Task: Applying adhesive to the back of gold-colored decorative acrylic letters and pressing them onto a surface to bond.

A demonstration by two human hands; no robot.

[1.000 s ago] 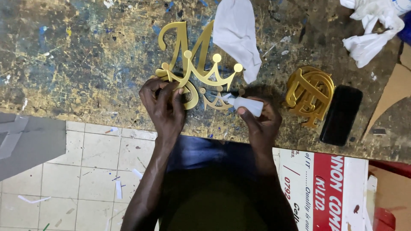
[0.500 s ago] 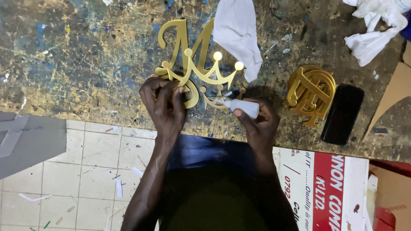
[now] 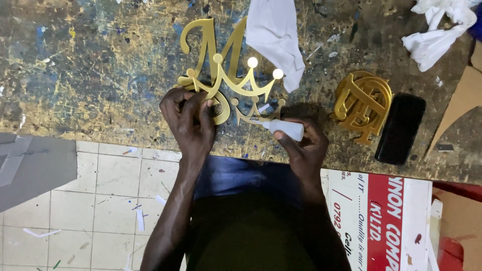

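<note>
A gold cut-out letter with a crown shape (image 3: 221, 70) lies on the paint-stained workbench (image 3: 90, 65). My left hand (image 3: 190, 120) presses down on the letter's lower left curl. My right hand (image 3: 301, 145) grips a small white glue bottle (image 3: 283, 129), its tip pointing left at a smaller gold crown piece (image 3: 256, 113) beside the letter.
A white cloth (image 3: 273, 35) lies over the letter's upper right. A stack of gold cut-out pieces (image 3: 362, 103) and a black phone (image 3: 400, 128) sit to the right. More white rags (image 3: 434, 30) are at the far right. A red and white printed box (image 3: 381, 221) stands below the bench edge.
The bottle tip has shifted slightly along the small crown piece. My left hand stays pressed on the letter.
</note>
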